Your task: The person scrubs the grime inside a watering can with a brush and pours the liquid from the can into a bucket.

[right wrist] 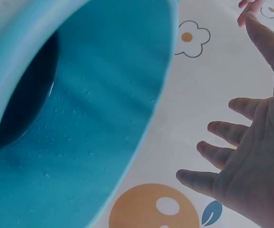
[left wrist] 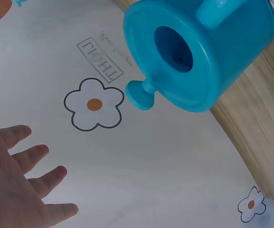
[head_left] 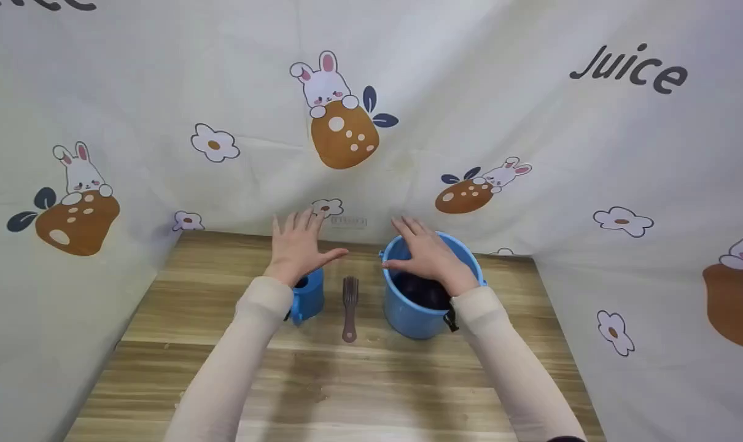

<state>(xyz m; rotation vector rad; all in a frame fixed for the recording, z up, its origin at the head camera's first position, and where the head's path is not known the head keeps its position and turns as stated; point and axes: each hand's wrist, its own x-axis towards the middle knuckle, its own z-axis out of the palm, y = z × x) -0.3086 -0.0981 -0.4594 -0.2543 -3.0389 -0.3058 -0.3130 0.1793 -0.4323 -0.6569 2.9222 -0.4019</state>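
Note:
In the head view my left hand (head_left: 296, 245) is held out with fingers spread, above a blue watering can (head_left: 310, 298) that it partly covers. The left wrist view shows the can's round top opening and short spout, apart from the fingers. My right hand (head_left: 430, 255), also spread, hovers over a blue bucket (head_left: 414, 322). Dark liquid or a dark object lies in the bucket; I cannot tell which. Droplets cling to its inner wall (right wrist: 99, 118). Between the two containers lies a brown brush (head_left: 349, 310), bristle end away from me. Neither hand holds anything.
Everything stands on a wood-grain table (head_left: 212, 319). A pale printed cloth (head_left: 255, 73) with rabbits and flowers hangs behind the table and along both sides. A black part (head_left: 451, 320) shows at the bucket's right side, near my sleeve.

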